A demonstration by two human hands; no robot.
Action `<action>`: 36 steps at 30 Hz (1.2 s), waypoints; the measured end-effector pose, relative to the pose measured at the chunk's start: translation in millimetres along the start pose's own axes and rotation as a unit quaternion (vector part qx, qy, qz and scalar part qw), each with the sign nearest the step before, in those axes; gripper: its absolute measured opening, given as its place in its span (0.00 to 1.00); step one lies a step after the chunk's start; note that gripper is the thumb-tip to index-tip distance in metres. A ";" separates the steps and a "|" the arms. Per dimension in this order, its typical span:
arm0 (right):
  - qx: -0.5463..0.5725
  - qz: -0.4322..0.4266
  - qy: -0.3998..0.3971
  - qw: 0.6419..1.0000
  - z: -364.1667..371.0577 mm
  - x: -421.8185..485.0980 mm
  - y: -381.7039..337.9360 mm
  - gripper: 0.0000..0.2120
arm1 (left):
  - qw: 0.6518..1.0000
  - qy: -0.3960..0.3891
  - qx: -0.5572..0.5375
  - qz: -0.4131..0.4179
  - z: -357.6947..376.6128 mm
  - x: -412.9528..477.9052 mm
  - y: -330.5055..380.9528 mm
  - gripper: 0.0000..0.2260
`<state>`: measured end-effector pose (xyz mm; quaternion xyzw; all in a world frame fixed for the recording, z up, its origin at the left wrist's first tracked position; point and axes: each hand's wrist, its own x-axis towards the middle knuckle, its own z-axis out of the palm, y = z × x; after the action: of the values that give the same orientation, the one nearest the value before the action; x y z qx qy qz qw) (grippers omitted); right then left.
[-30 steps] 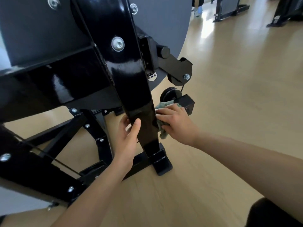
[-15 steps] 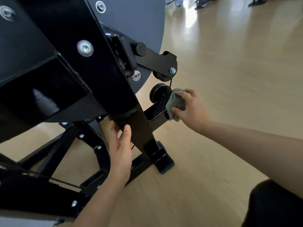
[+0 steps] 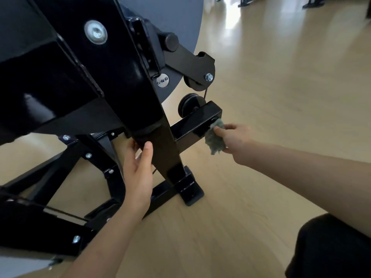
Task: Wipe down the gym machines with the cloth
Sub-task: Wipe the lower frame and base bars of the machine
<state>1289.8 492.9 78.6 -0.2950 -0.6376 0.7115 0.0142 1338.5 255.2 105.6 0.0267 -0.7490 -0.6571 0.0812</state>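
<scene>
Crumpled grey-green cloth [image 3: 215,138] is pinched by the right hand [image 3: 235,137], hanging just ahead of the knuckles and pressed to the end of the glossy black square steel crossbar [image 3: 197,121]. The slanted black steel post [image 3: 160,137] is gripped by the left hand [image 3: 138,173], thumb laid on its front face. Faint lettering on the black foot [image 3: 190,190] is too small to be read.

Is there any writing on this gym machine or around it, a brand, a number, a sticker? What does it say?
No text can be read in this view.
Black foot cap at the base of the machine: a faint mark, too small and blurred to read.
Round silver plate on the machine: three small screw heads, no letters.
Cloth in the right hand: no label showing.
</scene>
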 end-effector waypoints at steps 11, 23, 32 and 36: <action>0.222 0.197 -0.169 0.940 53.1 -37.7 5.2 0.11 | 1.000 -0.002 -0.001 0.005 -0.5 -0.2 1.7 0.18; 0.208 0.164 -0.113 0.957 29.7 5.4 10.8 0.08 | 0.999 0.003 0.025 0.032 -0.9 3.9 -6.3 0.17; 0.316 0.210 -0.203 0.903 19.0 12.5 15.8 0.30 | 0.999 0.003 0.031 0.040 -4.9 7.6 -12.2 0.22; 0.297 0.221 -0.269 0.889 35.6 4.3 23.7 0.34 | 0.999 0.002 0.030 0.045 -5.6 8.4 -12.8 0.21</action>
<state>1279.1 458.2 55.7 -0.2078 -0.2943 0.9045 -0.2282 1330.3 246.7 94.4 -0.0033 -0.7686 -0.6299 0.1119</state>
